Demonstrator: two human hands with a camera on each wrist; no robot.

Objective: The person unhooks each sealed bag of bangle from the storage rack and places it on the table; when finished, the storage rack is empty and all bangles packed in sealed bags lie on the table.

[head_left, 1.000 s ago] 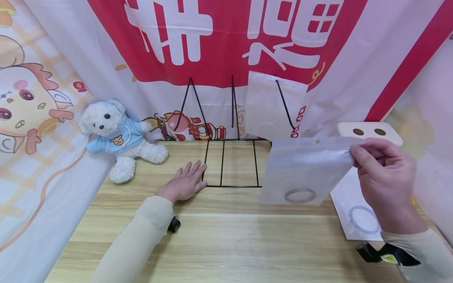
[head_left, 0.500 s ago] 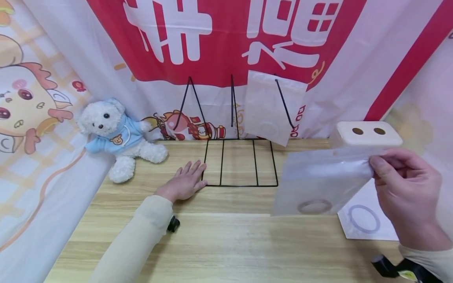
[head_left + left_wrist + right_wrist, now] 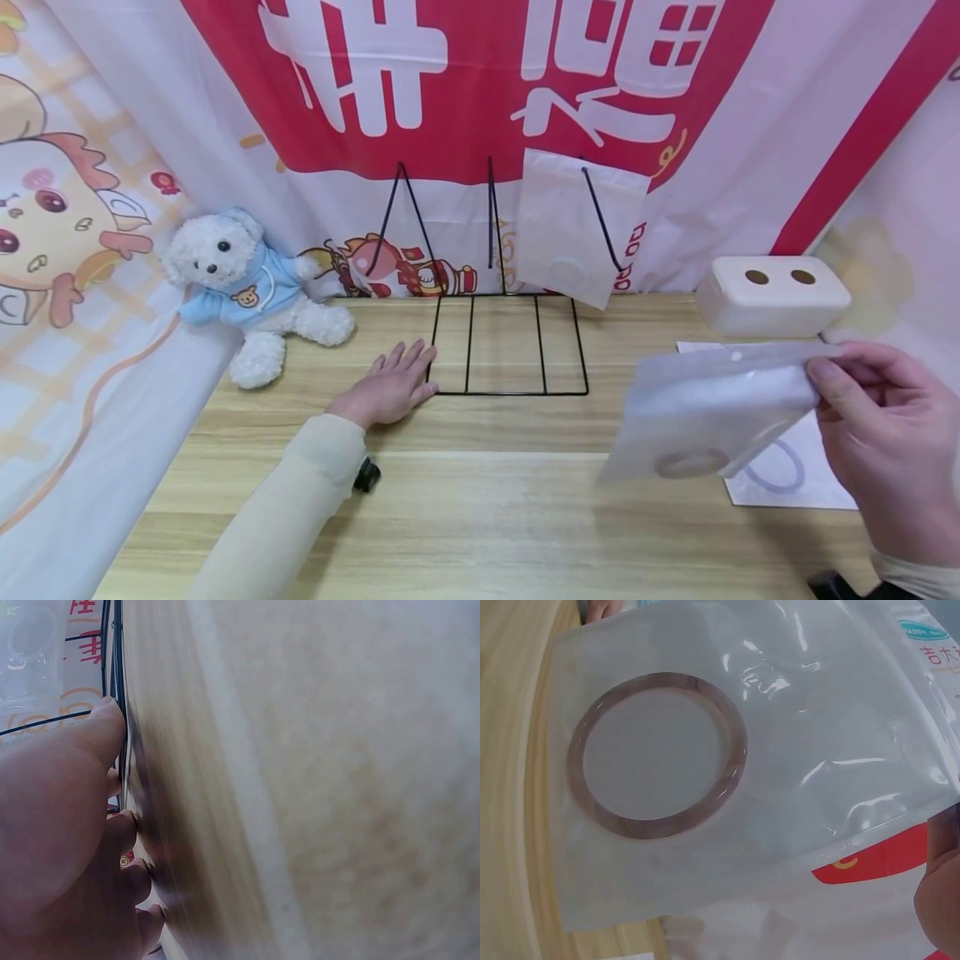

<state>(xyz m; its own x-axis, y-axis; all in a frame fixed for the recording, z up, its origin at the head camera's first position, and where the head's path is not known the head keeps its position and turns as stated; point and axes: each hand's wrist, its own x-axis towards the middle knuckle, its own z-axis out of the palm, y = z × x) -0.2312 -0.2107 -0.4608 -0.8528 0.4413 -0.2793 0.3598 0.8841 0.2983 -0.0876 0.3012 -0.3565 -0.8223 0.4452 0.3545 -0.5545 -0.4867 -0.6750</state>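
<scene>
My right hand pinches a translucent plastic bag by one top corner, holding it tilted above the right of the table. Inside the bag lies a brownish-mauve bangle, plain in the right wrist view. My left hand rests flat on the table, fingers spread, at the left side of a black wire display rack. From the rack's right hook hangs a similar bag. Another bag with a pale bangle lies on the table, partly hidden behind the held one and my right hand.
A white box with two round holes stands at the back right. On the left sits a white plush bear in a blue top. A red and white printed cloth hangs behind the wood-grain table.
My right hand has carried the bag right and toward me, away from the rack, uncovering the rack's front right corner and the white box. My left hand has stayed put.
</scene>
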